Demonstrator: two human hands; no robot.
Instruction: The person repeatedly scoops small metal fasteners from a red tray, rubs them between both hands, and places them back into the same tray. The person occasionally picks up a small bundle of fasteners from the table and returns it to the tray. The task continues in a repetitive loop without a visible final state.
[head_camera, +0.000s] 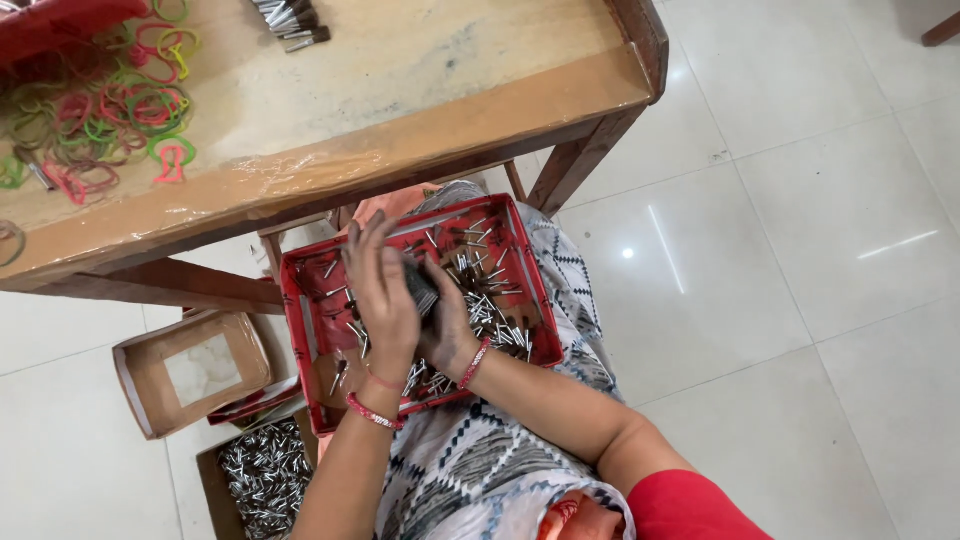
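Overhead, a wooden surface (400, 110) wrapped in clear plastic stands on a glossy white tiled floor (800, 250), carrying a heap of coloured rubber bands (100, 110) at its left and a few small brushes (292, 22) at its far edge. Beneath its front edge, a red tray (535, 290) of small metal-capped brush pieces (495, 320) rests on the person's lap, where the left hand (380, 290) and right hand (445, 320) clasp a dark bundle of brushes (420, 290) between them. Left of the knees on the floor sit an open brown cardboard box (140, 385) with a pale bottom and another box of silvery metal caps (262, 475).
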